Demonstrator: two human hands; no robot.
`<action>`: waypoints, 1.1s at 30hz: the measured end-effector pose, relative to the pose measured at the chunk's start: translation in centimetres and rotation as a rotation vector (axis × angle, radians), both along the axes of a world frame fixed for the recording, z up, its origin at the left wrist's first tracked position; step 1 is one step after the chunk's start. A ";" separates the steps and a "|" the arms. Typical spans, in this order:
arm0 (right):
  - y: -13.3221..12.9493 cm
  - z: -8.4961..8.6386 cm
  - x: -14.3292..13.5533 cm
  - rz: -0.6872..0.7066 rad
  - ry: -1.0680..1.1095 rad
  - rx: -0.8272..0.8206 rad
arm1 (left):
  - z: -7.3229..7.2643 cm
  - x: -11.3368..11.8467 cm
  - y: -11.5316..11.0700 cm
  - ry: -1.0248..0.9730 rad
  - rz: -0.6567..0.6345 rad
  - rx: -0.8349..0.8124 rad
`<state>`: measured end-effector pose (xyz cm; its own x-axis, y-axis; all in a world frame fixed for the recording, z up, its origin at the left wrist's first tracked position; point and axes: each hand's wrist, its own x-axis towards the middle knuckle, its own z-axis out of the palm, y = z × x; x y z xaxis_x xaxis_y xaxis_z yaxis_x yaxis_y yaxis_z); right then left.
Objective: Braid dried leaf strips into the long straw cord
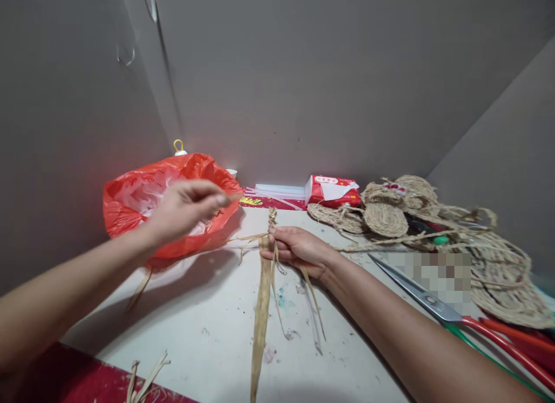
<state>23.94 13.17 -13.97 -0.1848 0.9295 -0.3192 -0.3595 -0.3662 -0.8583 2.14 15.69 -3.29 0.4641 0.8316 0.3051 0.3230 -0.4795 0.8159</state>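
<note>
My left hand (186, 209) is raised beside the red plastic bag (125, 200), its thumb and fingers pinched on a short light-brown piece of fibre (234, 198). Over the white table, my right hand (299, 250) grips the braided straw (272, 218) just below its knotted top. Thin loose strands hang beneath the fingers and others stretch left toward the bag. A long, wide flat strip (261, 316) runs down from the braid toward the table's near edge.
Coiled straw pieces (385, 218) and large scissors (429, 299) with red handles lie at right. A red tissue pack (333, 190) and pale sticks (280, 191) sit along the back wall. Cut straw scraps (147, 383) lie on red material at the near left.
</note>
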 end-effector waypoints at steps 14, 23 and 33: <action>0.2 -0.5 0.3 0.063 0.065 0.025 | -11.4 6.2 2.3 0.071 -0.070 -0.187; 0.1 -0.4 0.3 0.047 0.005 0.010 | -11.0 6.7 2.2 0.015 -0.145 -0.238; 0.2 -1.0 0.6 0.062 0.009 0.010 | -10.9 7.1 2.5 0.094 -0.125 -0.031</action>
